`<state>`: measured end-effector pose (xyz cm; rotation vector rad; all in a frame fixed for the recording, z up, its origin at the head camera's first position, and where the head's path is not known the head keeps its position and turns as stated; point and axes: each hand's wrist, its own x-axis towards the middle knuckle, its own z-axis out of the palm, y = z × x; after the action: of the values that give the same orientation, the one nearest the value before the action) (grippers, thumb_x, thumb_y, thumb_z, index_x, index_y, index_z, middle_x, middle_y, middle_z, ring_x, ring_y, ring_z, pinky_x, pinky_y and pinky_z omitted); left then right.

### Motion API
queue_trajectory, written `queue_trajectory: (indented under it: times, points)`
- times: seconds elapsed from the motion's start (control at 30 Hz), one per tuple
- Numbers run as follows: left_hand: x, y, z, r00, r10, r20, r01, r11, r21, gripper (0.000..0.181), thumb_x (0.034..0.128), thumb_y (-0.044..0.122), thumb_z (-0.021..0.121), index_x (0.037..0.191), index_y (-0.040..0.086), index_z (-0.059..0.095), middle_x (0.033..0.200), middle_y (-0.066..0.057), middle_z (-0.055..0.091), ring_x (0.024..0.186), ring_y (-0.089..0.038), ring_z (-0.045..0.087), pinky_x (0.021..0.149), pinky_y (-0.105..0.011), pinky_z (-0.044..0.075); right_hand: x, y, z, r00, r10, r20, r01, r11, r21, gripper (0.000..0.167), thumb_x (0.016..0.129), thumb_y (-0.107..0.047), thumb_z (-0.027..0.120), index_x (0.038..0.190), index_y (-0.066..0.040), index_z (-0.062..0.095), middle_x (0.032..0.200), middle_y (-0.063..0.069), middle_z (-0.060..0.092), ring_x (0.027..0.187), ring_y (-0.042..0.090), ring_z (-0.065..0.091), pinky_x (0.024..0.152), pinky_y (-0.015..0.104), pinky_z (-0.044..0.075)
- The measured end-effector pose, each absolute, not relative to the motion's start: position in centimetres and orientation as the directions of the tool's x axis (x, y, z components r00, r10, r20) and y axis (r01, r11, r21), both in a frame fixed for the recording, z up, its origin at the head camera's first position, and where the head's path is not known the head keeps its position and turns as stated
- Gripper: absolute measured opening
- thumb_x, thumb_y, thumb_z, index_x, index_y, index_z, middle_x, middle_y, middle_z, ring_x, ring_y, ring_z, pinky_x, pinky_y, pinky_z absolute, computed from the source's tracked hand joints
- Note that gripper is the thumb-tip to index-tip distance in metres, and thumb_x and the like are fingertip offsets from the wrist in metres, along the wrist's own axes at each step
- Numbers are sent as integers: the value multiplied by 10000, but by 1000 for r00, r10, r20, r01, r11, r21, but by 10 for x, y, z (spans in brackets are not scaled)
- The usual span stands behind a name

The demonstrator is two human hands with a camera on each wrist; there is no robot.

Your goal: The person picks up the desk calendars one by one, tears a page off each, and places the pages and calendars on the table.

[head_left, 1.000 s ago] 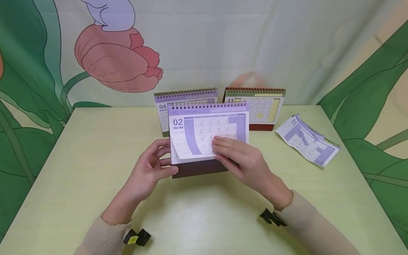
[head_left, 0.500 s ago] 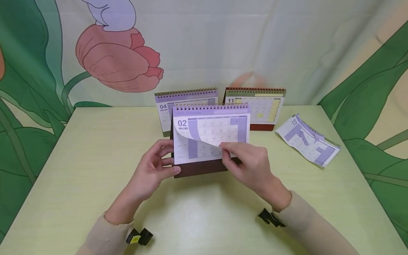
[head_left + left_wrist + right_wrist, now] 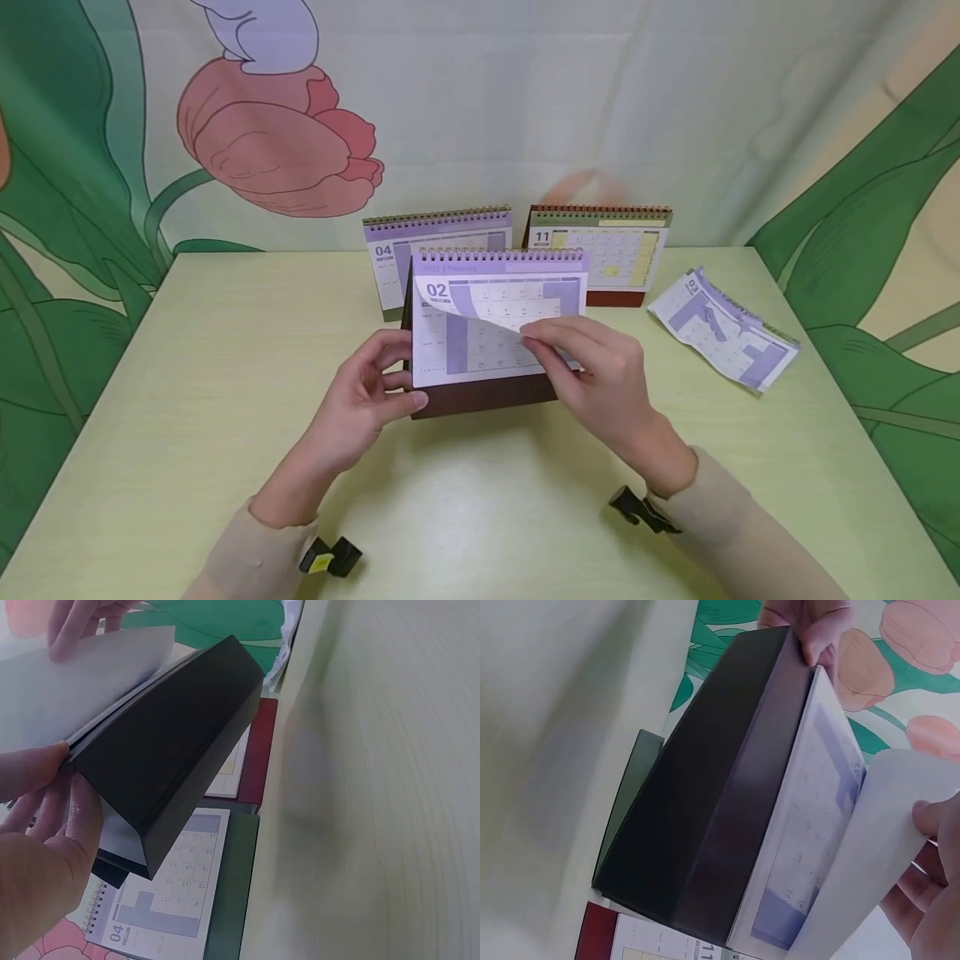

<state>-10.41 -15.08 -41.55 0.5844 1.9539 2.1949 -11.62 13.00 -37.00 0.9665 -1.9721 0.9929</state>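
Observation:
A spiral-bound desk calendar [image 3: 480, 402] with a dark maroon base is held up over the table. My left hand [image 3: 367, 396] grips its left end, thumb in front and fingers around behind. With thumb and fingertips, my right hand [image 3: 611, 375] pinches the lower edge of the purple-and-white February page [image 3: 498, 296]. That page curls upward from the sheet beneath, still attached at the rings. In the right wrist view, the white back of the lifted page [image 3: 877, 832] shows. The calendar's dark underside [image 3: 165, 735] faces the left wrist camera.
Behind the held calendar stand a purple April calendar [image 3: 386, 279], partly covered, and a green-and-yellow November calendar [image 3: 630, 250] with a red base. A loose, creased March page [image 3: 723, 333] lies on the right of the table [image 3: 225, 333]. A printed curtain [image 3: 480, 100] hangs behind.
My right hand went from lying over the February page to pinching its lower edge and lifting it higher. The calendar shifted slightly right in my left hand.

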Motion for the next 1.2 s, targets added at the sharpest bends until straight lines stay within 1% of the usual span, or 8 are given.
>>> queue_trajectory:
  times: [0.2,0.43,0.67,0.73,0.83,0.93,1.1,1.2]
  points:
    - [-105,-150,-415,-916,355,187,141,-152,978,601,851,-267,607,1376,-8,471,1270,-154,633,998,-313,708,847,-341,591,-115,130,-367,-465,-290,837,-849,415,-328,182,742,104,849,893,19,794,851,89,755,742,239,709,694,351,587]
    - [-105,-149,-418,-923,342,177,138,-135,981,586,849,-268,604,1364,-17,483,1251,-164,636,967,-289,709,815,-332,596,-116,133,-366,-483,-217,848,-825,436,-359,49,820,37,771,869,35,772,798,99,750,649,219,709,564,315,579]
    - [-106,-148,-423,-936,318,154,138,-75,988,579,840,-269,614,1359,-35,511,1261,-231,626,924,-267,707,772,-308,594,-112,136,-360,-658,-216,721,-708,503,-495,165,897,73,724,1062,67,713,984,179,755,752,246,756,608,285,601]
    - [-106,-147,-424,-940,308,144,136,-46,990,583,845,-263,616,1365,-18,521,1261,-224,630,933,-276,707,779,-313,594,-111,137,-358,-709,-208,674,-662,525,-534,126,902,83,722,1023,59,694,932,170,752,689,220,739,569,237,570]
    - [-106,-146,-425,-946,291,141,148,1,989,582,848,-258,619,1361,5,538,1251,-207,638,925,-293,699,767,-308,591,-109,138,-353,-765,-172,620,-595,554,-581,39,940,48,697,955,44,661,818,136,729,539,160,625,472,175,440]
    - [-106,-145,-425,-952,270,145,160,34,986,579,849,-254,623,1354,19,550,1245,-198,639,907,-304,681,753,-298,589,-108,139,-348,-810,-126,572,-530,573,-625,46,974,0,675,965,45,672,796,121,715,522,156,565,452,177,378]
    - [-105,-144,-425,-956,245,159,183,82,980,580,852,-237,634,1361,30,553,1242,-184,633,897,-314,659,742,-285,585,-106,142,-337,-852,-71,518,-455,590,-667,74,936,12,720,992,53,747,906,152,751,652,224,720,566,135,497]
    - [-105,-143,-425,-958,233,169,197,102,975,582,853,-231,639,1368,27,551,1230,-180,632,884,-299,662,726,-273,579,-106,144,-330,-853,-58,518,-450,585,-675,93,913,40,734,997,62,767,928,176,755,651,260,733,594,112,507]
